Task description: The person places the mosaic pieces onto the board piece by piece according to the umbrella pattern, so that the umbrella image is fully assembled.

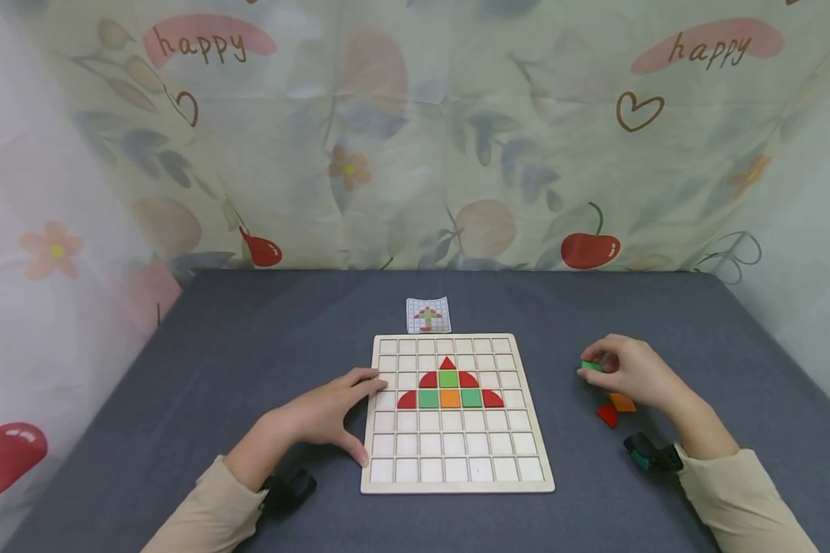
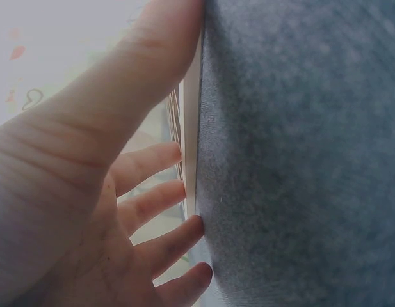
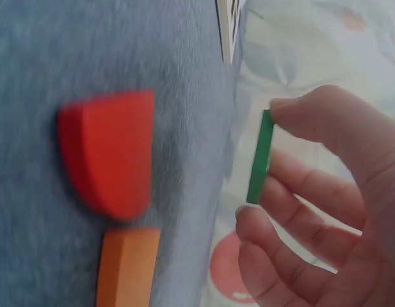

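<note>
My right hand [image 1: 632, 372] pinches a small green block [image 3: 261, 157] between thumb and fingers, raised above the table to the right of the board. Below that hand lie a red quarter-round block [image 3: 114, 153] and an orange block [image 3: 128, 268], close together. My left hand [image 1: 318, 411] rests at the left edge of a wooden grid board [image 1: 454, 445], fingertips on the rim and thumb spread lower along it. On the board, a red triangle [image 1: 446, 364] tops a row of one green square [image 1: 448, 379] between two red quarter-rounds. Beneath is a wider row with an orange square [image 1: 449, 398] at its middle.
A small printed card [image 1: 437, 306] showing a coloured block pattern lies just behind the board. The dark grey table [image 1: 263, 330] reaches back to a patterned curtain [image 1: 415, 207]. Each wrist wears a black camera, such as the right wrist camera [image 1: 653, 455].
</note>
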Tool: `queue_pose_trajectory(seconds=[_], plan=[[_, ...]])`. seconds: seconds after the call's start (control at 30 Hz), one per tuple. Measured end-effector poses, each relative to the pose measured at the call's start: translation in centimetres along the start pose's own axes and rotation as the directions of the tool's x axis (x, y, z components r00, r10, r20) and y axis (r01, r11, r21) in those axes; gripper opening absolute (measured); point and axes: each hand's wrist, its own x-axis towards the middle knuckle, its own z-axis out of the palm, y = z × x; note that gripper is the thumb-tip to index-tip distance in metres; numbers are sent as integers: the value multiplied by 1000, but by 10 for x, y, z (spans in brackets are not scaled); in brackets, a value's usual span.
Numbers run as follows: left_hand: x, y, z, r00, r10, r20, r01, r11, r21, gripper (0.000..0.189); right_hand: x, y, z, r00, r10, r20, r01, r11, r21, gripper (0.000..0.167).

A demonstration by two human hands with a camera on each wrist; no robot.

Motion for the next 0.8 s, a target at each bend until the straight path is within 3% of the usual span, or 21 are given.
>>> queue_pose_trajectory(seconds=[0.33,0.6,0.8], plan=[[-1,1,0,1000,3,0,-3,1000,-6,104,4,-24,11,999,-22,-35,24,998,55,20],[-1,0,0,1000,6,0,-6,1000,-2,103,9,-35,22,991,-126,-34,129,986,108,18],[-1,0,0,1000,3,-3,-3,1000,1,103,10,-45,27,986,-165,-18,166,977,135,18]])
